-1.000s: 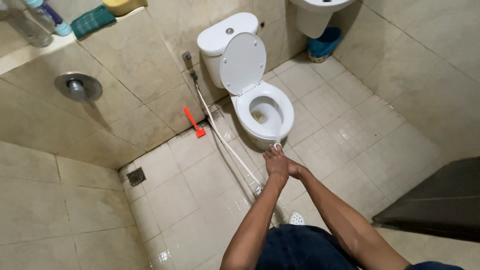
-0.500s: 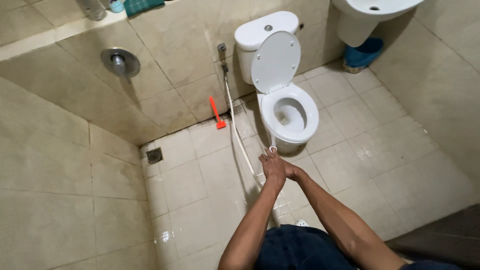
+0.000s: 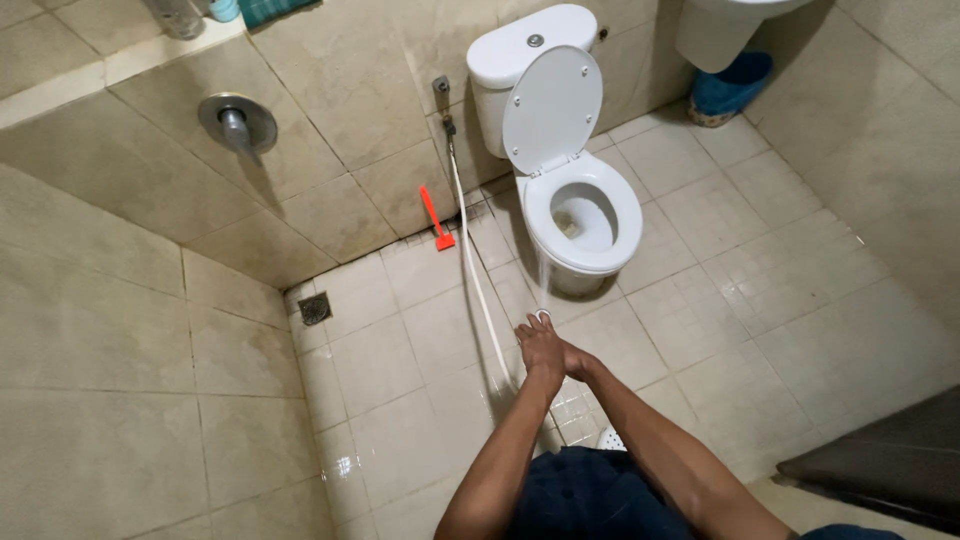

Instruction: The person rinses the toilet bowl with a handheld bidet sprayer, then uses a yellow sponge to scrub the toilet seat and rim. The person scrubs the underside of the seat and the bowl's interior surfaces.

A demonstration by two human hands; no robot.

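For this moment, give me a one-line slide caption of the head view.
Both hands grip a bidet sprayer on a white hose, spraying into the open toilet.

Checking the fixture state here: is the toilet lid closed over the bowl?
No, the toilet lid stands raised against the tank, leaving the bowl open.

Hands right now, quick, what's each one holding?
Left hand: closed on the spray head, with the right.
Right hand: clasped against the left, on the same spray head.
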